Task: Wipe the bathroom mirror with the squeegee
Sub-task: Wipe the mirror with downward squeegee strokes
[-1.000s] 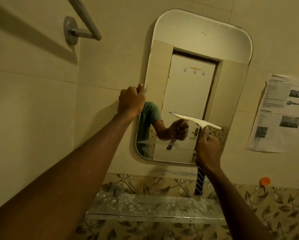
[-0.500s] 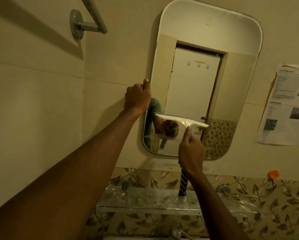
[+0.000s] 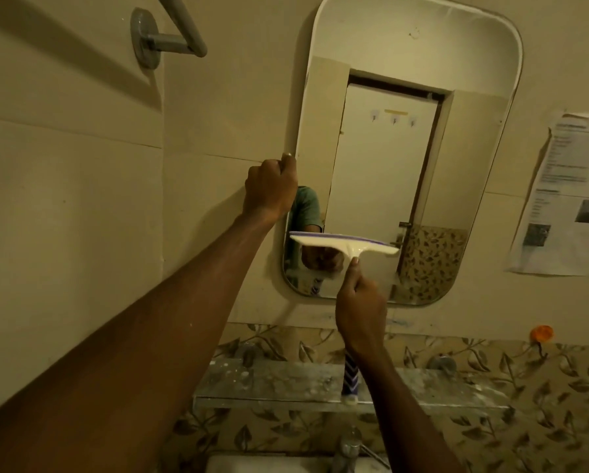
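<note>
Right hand (image 3: pixel 360 310) clamped on squeegee (image 3: pixel 343 244), blade now across lower left of mirror (image 3: pixel 402 56), shifted left from lower centre a second ago. Left hand (image 3: pixel 269 190) still grips mirror's left edge. Lower pass looks underway.

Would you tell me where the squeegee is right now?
In the head view, the squeegee lies across the lower left of the mirror, held by the right hand, just below the left hand.
</note>
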A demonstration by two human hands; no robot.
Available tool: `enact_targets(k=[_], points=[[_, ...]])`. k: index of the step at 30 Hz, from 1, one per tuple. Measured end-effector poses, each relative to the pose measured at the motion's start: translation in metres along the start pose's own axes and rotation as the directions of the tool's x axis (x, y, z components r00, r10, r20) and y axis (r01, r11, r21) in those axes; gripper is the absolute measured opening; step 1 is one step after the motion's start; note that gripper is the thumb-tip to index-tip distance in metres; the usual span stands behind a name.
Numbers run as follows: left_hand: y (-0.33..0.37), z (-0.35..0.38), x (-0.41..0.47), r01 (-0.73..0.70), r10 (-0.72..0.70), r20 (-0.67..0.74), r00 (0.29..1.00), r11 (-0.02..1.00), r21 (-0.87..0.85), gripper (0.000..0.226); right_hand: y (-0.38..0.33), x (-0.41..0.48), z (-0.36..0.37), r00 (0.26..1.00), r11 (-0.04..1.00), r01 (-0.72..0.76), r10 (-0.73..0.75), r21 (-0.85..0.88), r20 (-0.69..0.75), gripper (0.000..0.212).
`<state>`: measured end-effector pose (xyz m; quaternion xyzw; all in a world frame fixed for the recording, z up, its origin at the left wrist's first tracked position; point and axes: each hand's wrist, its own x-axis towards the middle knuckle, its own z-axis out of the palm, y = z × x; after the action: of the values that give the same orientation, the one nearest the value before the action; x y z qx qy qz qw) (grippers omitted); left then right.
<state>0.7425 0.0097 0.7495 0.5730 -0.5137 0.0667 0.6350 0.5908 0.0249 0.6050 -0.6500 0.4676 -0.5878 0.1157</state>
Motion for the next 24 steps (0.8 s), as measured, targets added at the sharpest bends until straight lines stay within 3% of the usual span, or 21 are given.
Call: enact_targets(k=[6, 10, 14, 17, 20, 24], points=[[0.004, -0.003, -0.005, 0.024, -0.024, -0.002, 1.0, 0.999, -0.033, 0.049, 0.053, -0.043, -0.009, 0.988, 0.991, -0.134, 0.136, -0.029, 0.069, 0.058], [-0.003, 0.0, -0.014, 0.039, -0.039, 0.0, 0.999, 0.999, 0.024, 0.048, 0.063, 0.013, -0.058, 0.977, 0.974, -0.195, 0.204, 0.118, -0.067, 0.06], [-0.01, 0.004, -0.017, 0.033, -0.033, -0.034, 0.999, 0.999, 0.01, 0.043, 0.086, 0.034, -0.073, 0.958, 0.967, -0.246, 0.253, 0.064, -0.134, 0.064], [-0.01, 0.003, -0.018, 0.027, -0.027, -0.019, 0.999, 1.0, 0.0, 0.042, 0.104, 0.004, -0.059, 0.944, 0.947, -0.318, 0.32, 0.035, -0.084, 0.068], [-0.011, 0.002, -0.017, 0.019, -0.02, -0.027, 0.999, 1.0, -0.013, 0.042, 0.104, 0.004, -0.066, 0.95, 0.95, -0.312, 0.312, 0.006, -0.029, 0.069], [-0.015, 0.002, -0.014, 0.043, -0.044, -0.025, 0.999, 0.997, -0.071, 0.044, 0.092, 0.036, -0.092, 0.951, 0.956, -0.285, 0.292, 0.074, -0.099, 0.067]])
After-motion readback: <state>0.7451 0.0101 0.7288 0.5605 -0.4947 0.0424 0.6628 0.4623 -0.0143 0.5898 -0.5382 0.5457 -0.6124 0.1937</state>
